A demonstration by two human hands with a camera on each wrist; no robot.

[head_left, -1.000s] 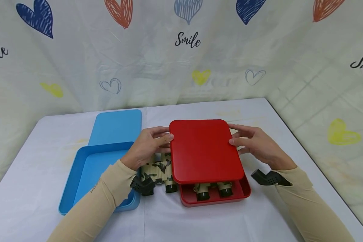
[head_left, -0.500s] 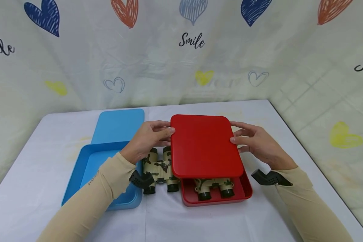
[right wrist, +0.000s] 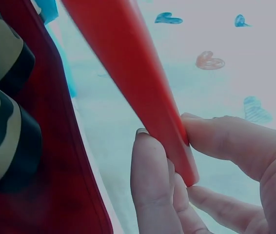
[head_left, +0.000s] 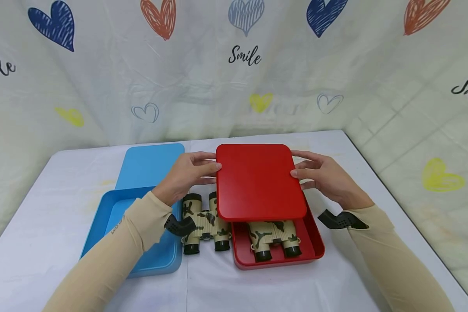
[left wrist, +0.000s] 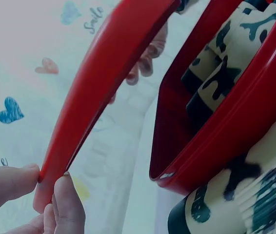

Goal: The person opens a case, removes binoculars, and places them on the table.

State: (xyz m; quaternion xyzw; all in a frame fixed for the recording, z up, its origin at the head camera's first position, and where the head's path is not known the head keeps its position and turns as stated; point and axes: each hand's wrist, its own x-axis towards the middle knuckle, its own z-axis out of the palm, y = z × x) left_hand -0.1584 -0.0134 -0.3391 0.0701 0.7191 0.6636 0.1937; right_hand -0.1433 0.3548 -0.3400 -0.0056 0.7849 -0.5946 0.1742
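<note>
A red lid (head_left: 261,182) is held above a red box (head_left: 313,238), pinched at its left edge by my left hand (head_left: 189,173) and at its right edge by my right hand (head_left: 327,175). Both wrist views show thumb and fingers on opposite faces of the lid, which is apart from the box rim. Inside the red box lies a pair of camouflage binoculars (head_left: 274,237), its far part hidden by the lid in the head view. Just left of the box, a second pair of camouflage binoculars (head_left: 206,223) lies on the table, partly behind the lid.
An open blue box (head_left: 156,264) stands on the left of the white-covered table (head_left: 218,290). Behind it lies a flat light-blue lid (head_left: 152,162). A curtain (head_left: 195,86) with hearts and lettering hangs behind the table.
Both hands have moved the red lid up and away toward the back, so more of the red box and the binoculars in it shows. Their grip stays the same.
</note>
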